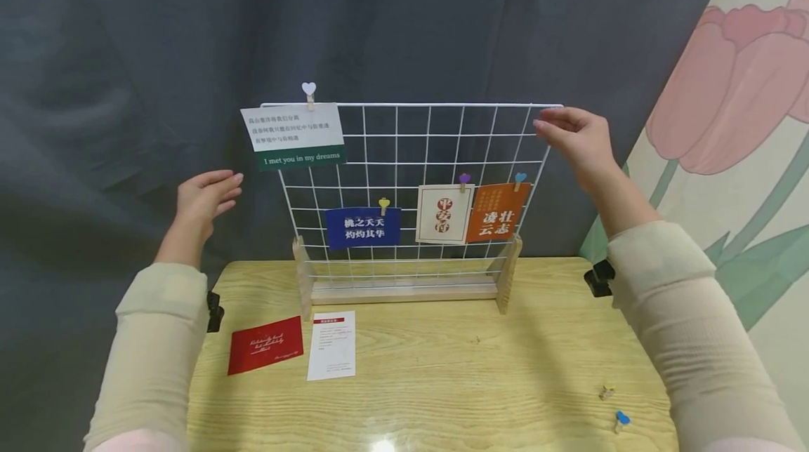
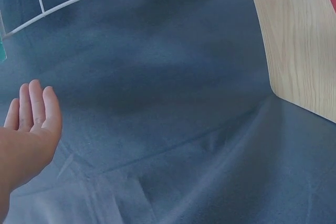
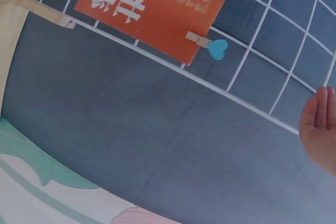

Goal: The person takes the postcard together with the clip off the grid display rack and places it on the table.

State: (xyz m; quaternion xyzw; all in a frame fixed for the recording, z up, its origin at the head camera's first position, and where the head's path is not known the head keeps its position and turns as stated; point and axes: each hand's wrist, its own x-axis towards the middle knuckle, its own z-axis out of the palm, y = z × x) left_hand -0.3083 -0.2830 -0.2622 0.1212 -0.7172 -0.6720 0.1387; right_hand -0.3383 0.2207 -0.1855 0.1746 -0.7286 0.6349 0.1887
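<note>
A white wire grid rack (image 1: 411, 164) stands upright in a wooden base (image 1: 404, 293). My left hand (image 1: 205, 203) is in the air left of it, fingers loosely bent and holding nothing. At the rack's top right corner is my right hand (image 1: 578, 136), thumb and fingers apart; whether it touches the wire I cannot tell. A white-and-green card (image 1: 293, 133) hangs tilted at top left under a white heart clothespin (image 1: 309, 92). Lower down hang a blue card (image 1: 363, 231), a cream card (image 1: 432, 217) and an orange card (image 3: 152, 9), each with a heart clothespin.
A red card (image 1: 265, 345) and a white printed card (image 1: 331, 350) lie on the wooden table (image 1: 442, 382), front left. At its right lie a blue heart clothespin (image 1: 622, 420) and a yellowish clothespin (image 1: 607, 392). A dark curtain (image 1: 411, 24) hangs behind.
</note>
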